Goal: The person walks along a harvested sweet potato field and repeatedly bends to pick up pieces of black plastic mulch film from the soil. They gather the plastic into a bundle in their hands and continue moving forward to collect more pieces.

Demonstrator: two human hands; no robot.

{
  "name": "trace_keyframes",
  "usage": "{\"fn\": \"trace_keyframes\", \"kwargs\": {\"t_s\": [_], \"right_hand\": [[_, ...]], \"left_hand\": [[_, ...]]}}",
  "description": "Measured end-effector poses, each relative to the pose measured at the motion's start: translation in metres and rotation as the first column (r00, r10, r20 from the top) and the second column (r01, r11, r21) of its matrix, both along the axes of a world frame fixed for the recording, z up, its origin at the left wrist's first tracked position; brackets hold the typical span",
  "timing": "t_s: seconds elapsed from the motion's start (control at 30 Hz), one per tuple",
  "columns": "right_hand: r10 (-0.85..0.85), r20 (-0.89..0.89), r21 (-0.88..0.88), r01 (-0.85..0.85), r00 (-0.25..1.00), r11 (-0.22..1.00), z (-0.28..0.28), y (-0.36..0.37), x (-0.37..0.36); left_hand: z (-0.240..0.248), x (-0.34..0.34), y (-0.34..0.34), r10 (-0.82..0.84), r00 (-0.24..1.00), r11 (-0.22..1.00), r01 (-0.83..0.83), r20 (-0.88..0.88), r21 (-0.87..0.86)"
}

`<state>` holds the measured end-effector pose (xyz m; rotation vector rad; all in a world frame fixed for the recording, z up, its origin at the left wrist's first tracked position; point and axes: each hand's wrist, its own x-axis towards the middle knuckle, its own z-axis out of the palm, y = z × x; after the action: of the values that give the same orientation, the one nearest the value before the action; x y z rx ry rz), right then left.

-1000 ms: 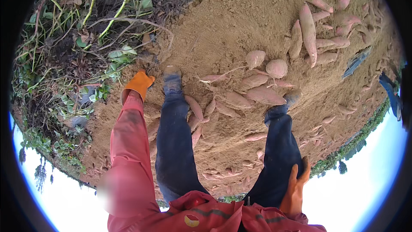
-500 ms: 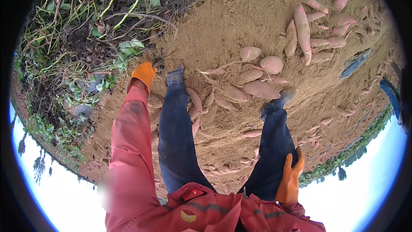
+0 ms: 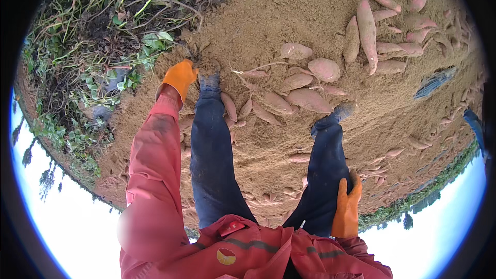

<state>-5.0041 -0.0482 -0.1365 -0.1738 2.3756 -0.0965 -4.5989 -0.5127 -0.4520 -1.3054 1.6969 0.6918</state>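
My left hand (image 3: 179,79), in an orange rubber glove, reaches down to the soil just left of my left foot (image 3: 209,81). Its fingers are closed at a dark, soil-covered clump (image 3: 193,55); what they grip is hidden. Loose earth lies over the toe of that foot. My right hand (image 3: 347,209), also gloved in orange, rests against my right leg (image 3: 326,175) with thumb and fingers apart, holding nothing. Between my feet lie several pinkish sweet potatoes (image 3: 310,100), some with thin roots attached.
Tangled green vines (image 3: 150,46) and dark dead leaves cover the ground at left. More sweet potatoes (image 3: 367,33) lie heaped at the far right, near a scrap of dark blue plastic (image 3: 435,82). Others are scattered behind my legs on loose brown soil (image 3: 268,20).
My left hand has moved slightly right, closer to my left foot, and loose soil now gathers around the toe. The whole view has shifted a little. My right hand stays on my leg.
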Motion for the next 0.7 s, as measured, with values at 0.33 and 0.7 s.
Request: {"fn": "trace_keyframes", "kwargs": {"t_s": [0.33, 0.7], "right_hand": [[-0.091, -0.072, -0.097, 0.084, 0.993, 0.992, -0.015, 0.010, 0.043], [-0.061, -0.035, -0.055, 0.059, 0.998, 0.997, -0.017, 0.005, 0.022]], "left_hand": [[0.101, -0.244, 0.036, 0.229, 0.818, 0.973, -0.200, -0.528, 0.112], [0.232, -0.274, 0.085, 0.033, 0.353, 0.999, -0.017, -0.935, 0.029]]}}
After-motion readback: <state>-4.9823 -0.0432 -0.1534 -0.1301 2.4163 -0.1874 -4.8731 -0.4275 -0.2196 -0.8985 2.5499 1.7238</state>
